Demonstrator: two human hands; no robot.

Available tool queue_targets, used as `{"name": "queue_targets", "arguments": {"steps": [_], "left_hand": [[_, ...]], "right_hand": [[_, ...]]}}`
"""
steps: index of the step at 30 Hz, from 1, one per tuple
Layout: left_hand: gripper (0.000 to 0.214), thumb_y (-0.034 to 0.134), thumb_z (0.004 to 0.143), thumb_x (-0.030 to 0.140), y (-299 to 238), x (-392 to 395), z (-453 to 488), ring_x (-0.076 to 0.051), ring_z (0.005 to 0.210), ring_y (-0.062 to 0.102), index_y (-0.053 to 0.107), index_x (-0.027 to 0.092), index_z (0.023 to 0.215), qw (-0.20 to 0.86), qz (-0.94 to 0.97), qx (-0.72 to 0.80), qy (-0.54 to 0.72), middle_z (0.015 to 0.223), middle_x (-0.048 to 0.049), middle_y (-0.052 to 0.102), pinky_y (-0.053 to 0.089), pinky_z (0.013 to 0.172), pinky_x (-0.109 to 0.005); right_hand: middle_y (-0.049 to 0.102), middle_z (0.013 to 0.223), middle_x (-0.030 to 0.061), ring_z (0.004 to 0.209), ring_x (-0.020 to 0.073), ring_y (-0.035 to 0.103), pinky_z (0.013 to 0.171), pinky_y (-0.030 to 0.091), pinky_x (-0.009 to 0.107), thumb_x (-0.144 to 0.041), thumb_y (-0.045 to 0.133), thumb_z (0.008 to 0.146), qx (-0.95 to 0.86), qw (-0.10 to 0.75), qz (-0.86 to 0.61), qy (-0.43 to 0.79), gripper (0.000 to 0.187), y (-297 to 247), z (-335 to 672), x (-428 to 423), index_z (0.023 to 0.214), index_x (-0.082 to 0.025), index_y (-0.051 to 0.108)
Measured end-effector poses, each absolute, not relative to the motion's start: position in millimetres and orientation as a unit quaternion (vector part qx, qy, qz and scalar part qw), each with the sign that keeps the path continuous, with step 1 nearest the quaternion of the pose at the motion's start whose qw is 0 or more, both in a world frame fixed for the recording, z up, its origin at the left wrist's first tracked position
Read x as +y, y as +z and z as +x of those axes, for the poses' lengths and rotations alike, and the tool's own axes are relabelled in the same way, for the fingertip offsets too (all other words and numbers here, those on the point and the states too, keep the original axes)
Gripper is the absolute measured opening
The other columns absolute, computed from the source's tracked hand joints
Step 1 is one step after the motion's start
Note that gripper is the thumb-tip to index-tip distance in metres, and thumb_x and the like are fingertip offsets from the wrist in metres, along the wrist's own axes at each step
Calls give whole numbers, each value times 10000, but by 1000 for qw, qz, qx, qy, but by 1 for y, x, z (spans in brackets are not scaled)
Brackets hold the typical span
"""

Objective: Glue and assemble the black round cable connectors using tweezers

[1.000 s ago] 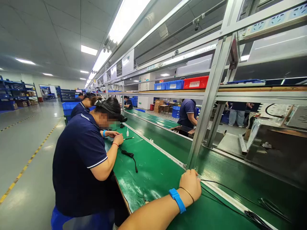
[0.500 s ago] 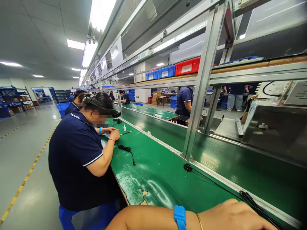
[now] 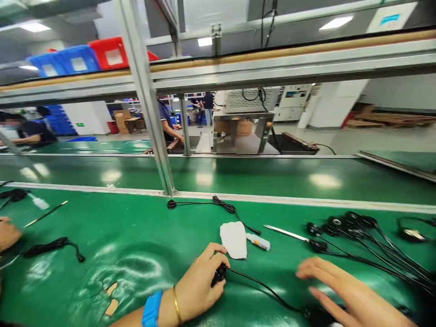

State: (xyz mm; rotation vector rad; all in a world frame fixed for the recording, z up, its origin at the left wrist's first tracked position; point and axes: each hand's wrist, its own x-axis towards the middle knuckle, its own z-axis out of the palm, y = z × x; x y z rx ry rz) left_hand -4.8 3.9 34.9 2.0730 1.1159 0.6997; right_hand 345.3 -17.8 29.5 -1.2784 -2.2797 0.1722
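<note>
My left hand (image 3: 200, 284), with a blue band and a gold bracelet at the wrist, is closed around a small black round part (image 3: 219, 275) at the end of a cable. That black cable (image 3: 262, 286) runs right across the green table mat, toward a dark bundle under my right hand. My right hand (image 3: 350, 288) is open, fingers stretched out and slightly blurred, with nothing visible in it. Just beyond my left hand lie a white cloth pad (image 3: 234, 240) and a small clear bottle (image 3: 259, 241). A thin metal tool (image 3: 284, 232) lies farther right.
Several black cables with round ends (image 3: 354, 225) lie at the right. One coiled cable (image 3: 223, 205) rests near the metal post (image 3: 150, 104). A neighbour's hand (image 3: 8, 234) and another cable (image 3: 51, 246) are at the left. The mat is torn (image 3: 111, 307). A conveyor (image 3: 238, 177) runs behind.
The view has swung right and down, from the co-worker beside me to the mat in front. Both my hands now show, and the black part in my left hand has come into view.
</note>
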Motion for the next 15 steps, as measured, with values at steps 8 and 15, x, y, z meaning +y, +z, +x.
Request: {"name": "queue_targets", "arguments": {"steps": [8, 15], "left_hand": [[405, 584, 787, 15, 24, 8, 3, -225, 1081, 609, 635, 230, 1127, 428, 712, 434, 349, 1127, -63, 639, 463, 997, -366], [370, 532, 948, 190, 24, 4, 3, -263, 1343, 484, 619, 268, 1300, 606, 608, 333, 392, 1402, -99, 521, 349, 1157, -429]], "right_hand": [[729, 932, 7, 812, 182, 696, 734, 542, 281, -234, 527, 972, -834, 200, -432, 280, 138, 45, 215, 12, 1041, -240, 646], [680, 857, 23, 691, 142, 655, 639, 493, 237, -239, 457, 1018, -823, 366, -419, 114, 183, 13, 218, 0, 1106, -221, 617]]}}
